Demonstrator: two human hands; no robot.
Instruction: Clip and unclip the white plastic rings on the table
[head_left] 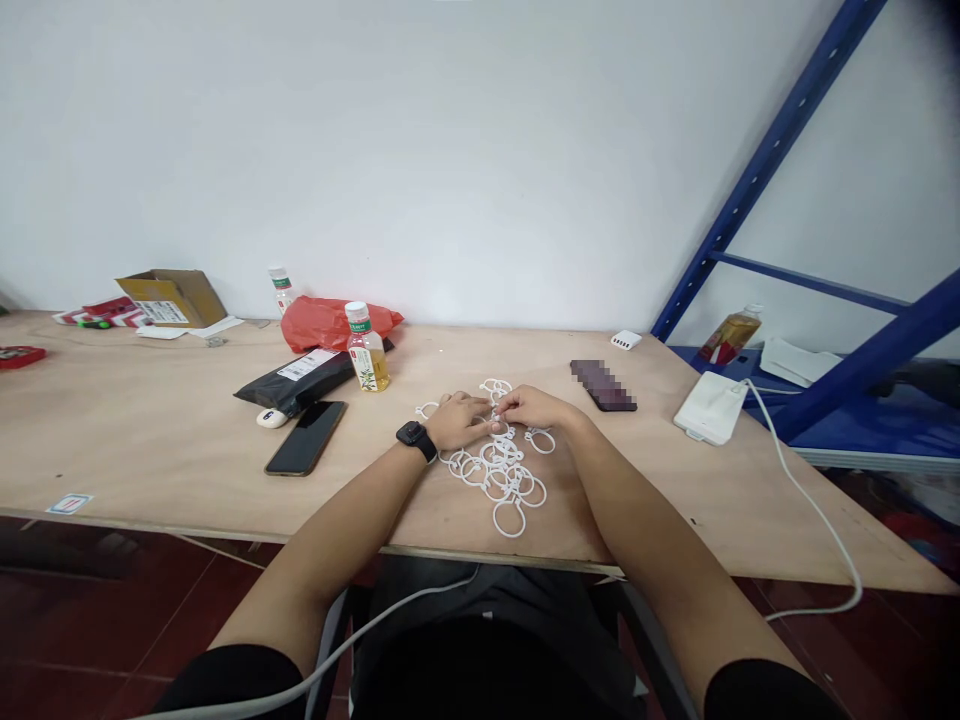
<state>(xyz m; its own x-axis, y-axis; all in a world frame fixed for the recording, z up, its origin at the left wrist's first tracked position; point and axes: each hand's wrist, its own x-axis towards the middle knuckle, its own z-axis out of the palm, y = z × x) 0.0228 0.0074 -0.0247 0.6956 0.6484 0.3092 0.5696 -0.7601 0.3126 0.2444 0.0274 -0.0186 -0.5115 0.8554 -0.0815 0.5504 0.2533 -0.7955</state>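
Observation:
Many white plastic curtain rings (510, 518), each with a small eyelet, lie in a loose heap on the wooden table in front of me. Over the upper part of the heap, my left hand (456, 421) and my right hand (534, 407) meet fingertip to fingertip. Both are closed in a pinch at one white ring, mostly covered by the fingers. A single ring (541, 441) lies apart, just below my right wrist. Another ring (427, 409) shows beside the left hand. A black watch (414, 436) is on my left wrist.
Left of the heap lie a phone (306, 438), a white case (271, 418), a black parcel (289, 385), a drink bottle (367, 350) and a red bag (315, 320). To the right are a dark phone (604, 385) and a white power bank (709, 408) with a cable. Blue shelving (772, 150) stands beyond.

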